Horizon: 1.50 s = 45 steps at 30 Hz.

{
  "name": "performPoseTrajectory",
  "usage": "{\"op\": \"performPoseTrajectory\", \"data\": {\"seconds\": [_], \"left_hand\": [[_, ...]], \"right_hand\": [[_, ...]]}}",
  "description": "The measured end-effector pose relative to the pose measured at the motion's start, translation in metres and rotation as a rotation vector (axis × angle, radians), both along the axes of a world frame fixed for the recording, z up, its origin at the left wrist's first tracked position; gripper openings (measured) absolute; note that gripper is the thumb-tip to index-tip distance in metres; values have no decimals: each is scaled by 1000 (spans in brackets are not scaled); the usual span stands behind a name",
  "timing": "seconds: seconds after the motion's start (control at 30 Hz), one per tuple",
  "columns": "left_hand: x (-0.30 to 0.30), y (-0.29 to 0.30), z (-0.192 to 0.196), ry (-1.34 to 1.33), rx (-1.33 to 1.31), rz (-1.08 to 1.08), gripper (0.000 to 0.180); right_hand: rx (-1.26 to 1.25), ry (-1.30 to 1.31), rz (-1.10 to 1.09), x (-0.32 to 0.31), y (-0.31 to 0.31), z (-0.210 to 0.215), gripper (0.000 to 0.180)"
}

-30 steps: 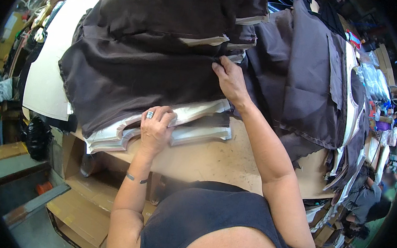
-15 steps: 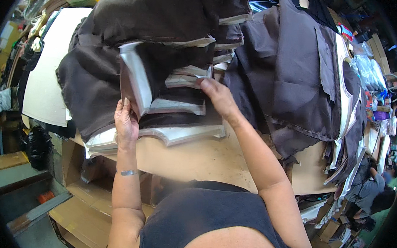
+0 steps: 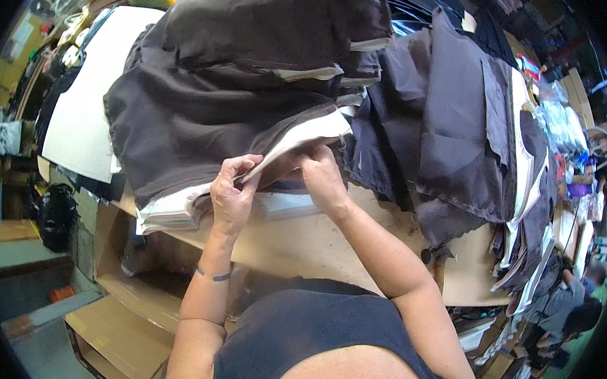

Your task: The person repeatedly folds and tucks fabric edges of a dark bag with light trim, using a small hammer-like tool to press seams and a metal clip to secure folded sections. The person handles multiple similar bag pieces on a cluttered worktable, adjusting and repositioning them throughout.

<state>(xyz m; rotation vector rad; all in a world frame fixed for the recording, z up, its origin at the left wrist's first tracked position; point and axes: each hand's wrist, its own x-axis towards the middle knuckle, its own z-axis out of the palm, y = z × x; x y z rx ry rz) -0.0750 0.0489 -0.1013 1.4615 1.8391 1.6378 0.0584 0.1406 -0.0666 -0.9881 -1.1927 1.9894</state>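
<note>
A large stack of dark brown fabric pieces point(image 3: 183, 113), edged with white backing strips, is heaped before me. My left hand point(image 3: 232, 193) is closed, thumb against fingers, on the lower edge of a brown fabric piece with a white strip point(image 3: 307, 135). That strip is raised and slants up to the right. My right hand point(image 3: 323, 180) is closed on the same piece near its right end, fingertips partly hidden under the strip. Below both hands, more white-edged layers point(image 3: 170, 209) lie along the stack's near side.
A second pile of dark fabric point(image 3: 460, 129) lies to the right on the tan tabletop point(image 3: 279, 243). A white sheet point(image 3: 89, 121) is at the left. Cardboard boxes point(image 3: 128, 335) and a black plastic bag point(image 3: 57, 219) are below left. Another person point(image 3: 564, 296) is at far right.
My left hand has moved right, closer to my right hand. The white-edged piece, earlier standing up at the left, now stretches slanting between both hands. The view has shifted slightly.
</note>
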Motion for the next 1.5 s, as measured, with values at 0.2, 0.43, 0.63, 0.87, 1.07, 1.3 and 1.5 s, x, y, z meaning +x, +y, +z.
{"op": "performPoseTrajectory", "data": {"seconds": [0.2, 0.43, 0.63, 0.87, 1.07, 1.3, 1.5], "left_hand": [[-41, -26, -18, 517, -265, 287, 25], [-95, -47, -35, -650, 146, 176, 34], [-106, -61, 73, -797, 560, 257, 39], [-121, -91, 124, -181, 497, 413, 31], [-103, -84, 151, 363, 423, 508, 24], [-77, -60, 193, 954, 523, 376, 19], [-41, 32, 129, 783, 87, -334, 18]], "right_hand": [[404, -55, 155, 17, -19, 4, 23], [1441, -784, 364, 10, 0, -54, 48], [1530, -833, 353, 17, 9, -80, 45], [1478, -904, 484, 16, 14, -90, 50], [1444, -846, 447, 17, 6, -78, 51], [1284, -654, 335, 11, -4, -29, 45], [1162, -256, -263, 48, 30, 68, 23]]}}
